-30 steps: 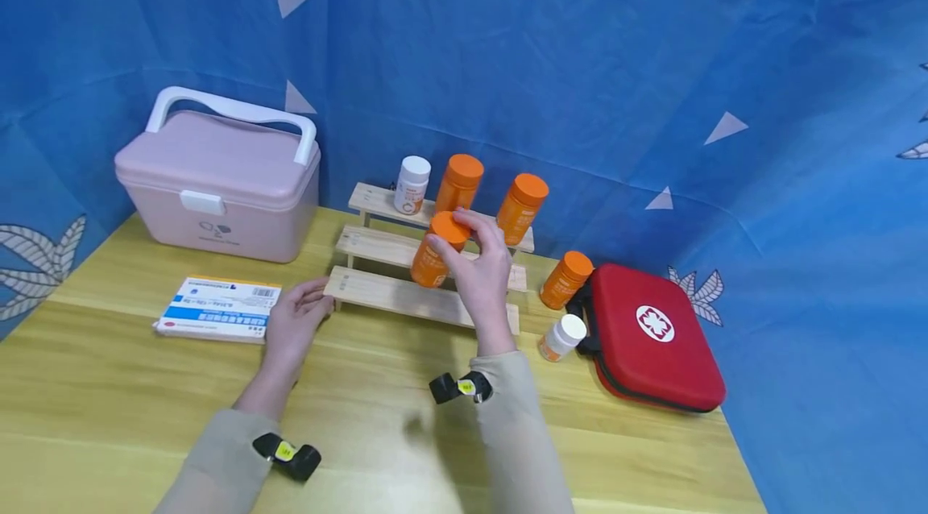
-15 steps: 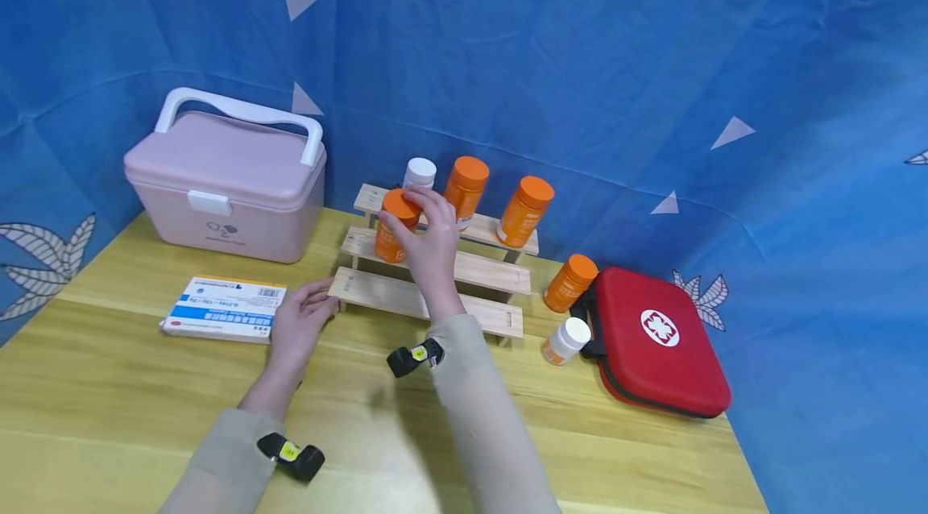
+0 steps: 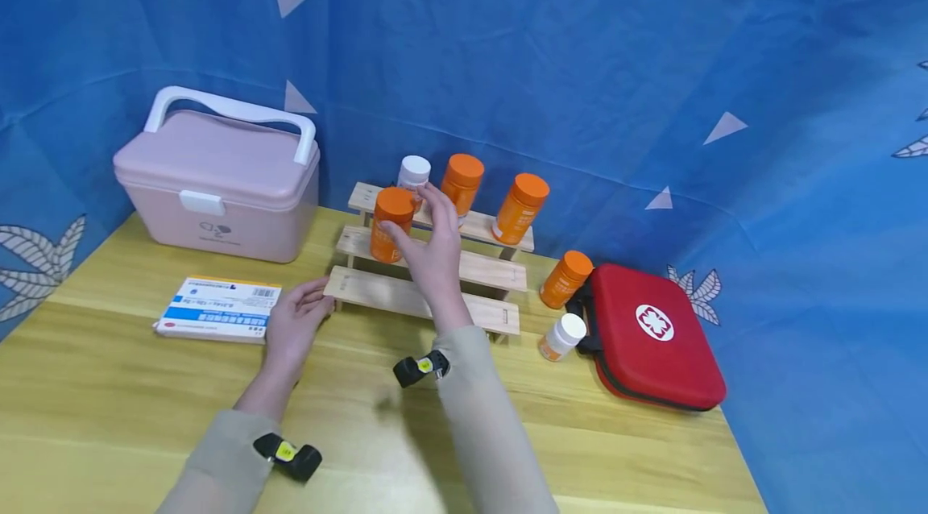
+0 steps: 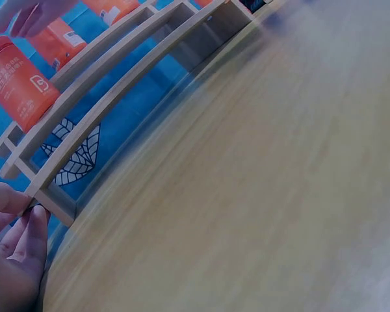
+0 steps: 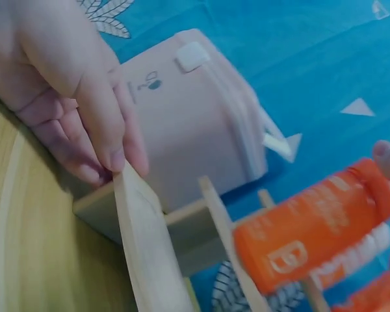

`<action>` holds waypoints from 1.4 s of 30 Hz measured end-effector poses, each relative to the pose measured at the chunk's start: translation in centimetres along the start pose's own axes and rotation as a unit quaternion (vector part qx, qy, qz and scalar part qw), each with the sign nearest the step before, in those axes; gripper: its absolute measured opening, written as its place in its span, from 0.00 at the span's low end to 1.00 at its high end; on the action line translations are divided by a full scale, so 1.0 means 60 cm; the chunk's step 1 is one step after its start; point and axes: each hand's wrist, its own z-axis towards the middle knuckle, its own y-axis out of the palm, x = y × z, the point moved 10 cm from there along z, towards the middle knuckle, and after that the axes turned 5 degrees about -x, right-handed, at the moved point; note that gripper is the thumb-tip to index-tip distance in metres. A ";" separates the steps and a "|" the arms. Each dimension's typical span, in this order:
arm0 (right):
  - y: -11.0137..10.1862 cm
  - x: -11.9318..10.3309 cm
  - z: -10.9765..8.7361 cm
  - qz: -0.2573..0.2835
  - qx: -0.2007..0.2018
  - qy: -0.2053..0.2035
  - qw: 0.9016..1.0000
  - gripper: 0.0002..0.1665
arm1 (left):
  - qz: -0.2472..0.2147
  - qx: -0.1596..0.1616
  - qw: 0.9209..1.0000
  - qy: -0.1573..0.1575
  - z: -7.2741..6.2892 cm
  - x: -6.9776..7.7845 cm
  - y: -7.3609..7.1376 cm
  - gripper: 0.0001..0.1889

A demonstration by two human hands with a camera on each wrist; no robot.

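Note:
My left hand (image 3: 296, 322) pinches the left front end of a three-step wooden display rack (image 3: 380, 291); in the left wrist view thumb and fingers meet at its corner (image 4: 52, 195). An orange pill bottle (image 3: 387, 234) stands upright at the left of the middle step. Around its cap my right hand (image 3: 437, 256) is spread loosely, the thumb overlapping the bottle's side and the fingertips just right of the cap. On the top step behind are a white pill bottle (image 3: 414, 172), partly hidden, and two more orange bottles (image 3: 461, 180), (image 3: 519, 212).
A pink medicine box (image 3: 217, 184) with a white handle stands back left, a flat medicine carton (image 3: 217, 308) in front of it. Right of the rack are an orange bottle (image 3: 565, 280), a white-capped bottle (image 3: 561, 338) and a red first-aid case (image 3: 652, 337). A blue curtain (image 3: 616, 55) hangs behind.
My right hand has carried the orange pill bottle leftward onto the middle step, and its fingers have loosened from the cap. The left hand stays at the rack's end.

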 end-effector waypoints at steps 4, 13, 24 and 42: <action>-0.038 0.013 -0.033 0.004 -0.004 0.011 1.000 0.31 | 0.005 0.001 1.000 0.001 -0.001 0.002 -0.002 0.23; -0.159 0.067 -0.133 -0.101 0.016 0.023 0.994 0.22 | 0.008 0.002 1.000 0.003 -0.002 0.006 -0.001 0.23; -0.305 0.130 -0.212 -0.193 0.117 0.076 0.971 0.24 | 0.014 0.001 1.000 0.020 -0.003 0.012 -0.003 0.23; -0.340 0.247 -0.254 -0.166 0.101 0.295 0.936 0.29 | 0.003 0.008 1.000 0.000 -0.001 0.005 -0.001 0.23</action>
